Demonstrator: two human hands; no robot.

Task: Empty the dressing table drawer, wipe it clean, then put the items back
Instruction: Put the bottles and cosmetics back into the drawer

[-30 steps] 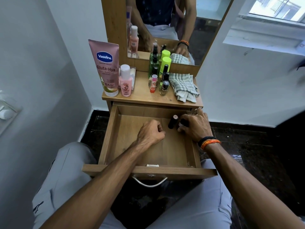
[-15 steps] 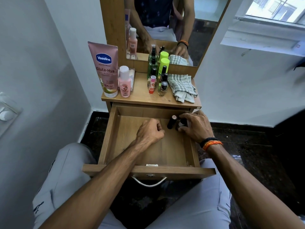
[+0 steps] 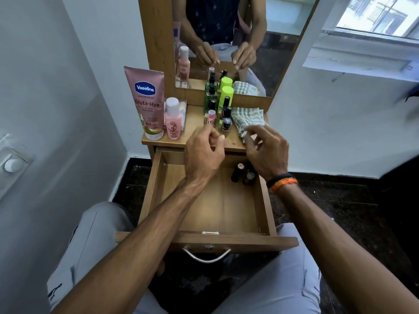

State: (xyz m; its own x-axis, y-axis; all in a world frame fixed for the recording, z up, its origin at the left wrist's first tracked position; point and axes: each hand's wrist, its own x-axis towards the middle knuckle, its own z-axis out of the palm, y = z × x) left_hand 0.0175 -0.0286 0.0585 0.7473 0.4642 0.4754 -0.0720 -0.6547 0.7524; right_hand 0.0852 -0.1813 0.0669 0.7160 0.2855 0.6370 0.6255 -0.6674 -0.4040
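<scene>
The wooden drawer (image 3: 217, 205) is pulled open over my lap. Two or three dark lipstick tubes (image 3: 237, 172) lie at its back right corner; the remaining floor is bare. My left hand (image 3: 204, 155) hovers over the drawer's back edge, fingers loosely curled and holding nothing, just below a small lip balm (image 3: 211, 117). My right hand (image 3: 266, 150) hovers beside it with relaxed, spread fingers at the near end of the checked cloth (image 3: 248, 115). On the tabletop stand a Vaseline tube (image 3: 147, 103), a pink bottle (image 3: 173, 120), green bottles (image 3: 210, 98) and nail polishes (image 3: 226, 123).
A mirror (image 3: 226, 30) rises behind the tabletop and reflects both hands. A white wall with a switch plate (image 3: 12, 164) closes in on the left. A window ledge (image 3: 362, 62) juts out at the upper right. My knees flank the drawer handle (image 3: 206, 257).
Both hands have lifted out of the drawer's back area and risen toward the tabletop's front edge. The lipstick tubes that my right hand was touching now lie uncovered in the drawer.
</scene>
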